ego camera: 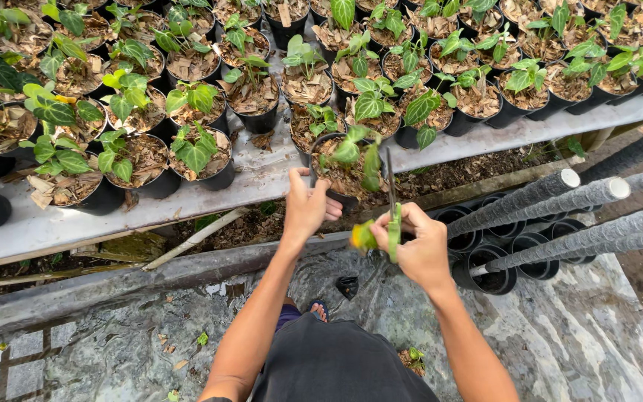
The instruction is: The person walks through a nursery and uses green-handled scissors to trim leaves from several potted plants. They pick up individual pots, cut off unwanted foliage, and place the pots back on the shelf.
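My left hand (307,207) grips the near rim of a black pot (320,152) with a small green-leaved plant (359,152) at the bench's front edge. My right hand (420,246) is closed on green-handled scissors (393,216), whose dark blades point up toward the plant. A yellowed leaf (362,237) sits by my right fingers, just left of the scissor handles.
A grey bench (254,182) holds several rows of black pots with young green plants (195,149) in bark mulch. Rough grey poles (552,201) lie at right over stacked empty black pots (489,268). Plastic sheeting (574,327) covers the ground beneath me.
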The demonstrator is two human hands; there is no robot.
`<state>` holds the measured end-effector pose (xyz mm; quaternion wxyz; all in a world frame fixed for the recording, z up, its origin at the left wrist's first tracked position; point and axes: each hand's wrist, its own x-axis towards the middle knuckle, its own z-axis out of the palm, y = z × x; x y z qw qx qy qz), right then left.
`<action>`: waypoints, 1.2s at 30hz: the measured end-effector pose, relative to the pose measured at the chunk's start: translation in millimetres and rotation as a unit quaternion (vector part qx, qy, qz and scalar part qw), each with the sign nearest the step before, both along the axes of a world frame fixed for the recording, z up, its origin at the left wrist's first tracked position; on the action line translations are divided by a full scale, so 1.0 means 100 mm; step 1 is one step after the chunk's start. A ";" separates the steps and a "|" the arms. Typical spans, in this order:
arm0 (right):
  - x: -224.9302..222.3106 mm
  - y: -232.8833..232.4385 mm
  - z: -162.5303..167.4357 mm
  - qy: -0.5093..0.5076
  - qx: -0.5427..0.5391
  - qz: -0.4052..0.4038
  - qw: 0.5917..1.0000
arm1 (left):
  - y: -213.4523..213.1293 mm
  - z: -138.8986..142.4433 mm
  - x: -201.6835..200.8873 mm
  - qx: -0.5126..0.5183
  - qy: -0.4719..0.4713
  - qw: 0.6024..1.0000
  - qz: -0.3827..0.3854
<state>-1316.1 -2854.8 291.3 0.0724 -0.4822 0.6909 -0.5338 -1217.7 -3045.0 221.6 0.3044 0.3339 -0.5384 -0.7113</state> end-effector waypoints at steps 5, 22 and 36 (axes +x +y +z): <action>-0.26 0.12 -0.13 -0.103 0.021 -0.061 0.993 | -0.13 0.07 0.07 0.051 -0.001 0.999 -0.018; -0.93 0.02 -0.47 -0.387 0.106 0.015 0.916 | 0.10 0.27 0.15 0.033 -0.032 0.986 -0.160; -0.76 0.17 -0.83 -0.466 0.022 -0.010 0.885 | 0.31 0.32 0.30 -0.133 -0.069 0.983 -0.107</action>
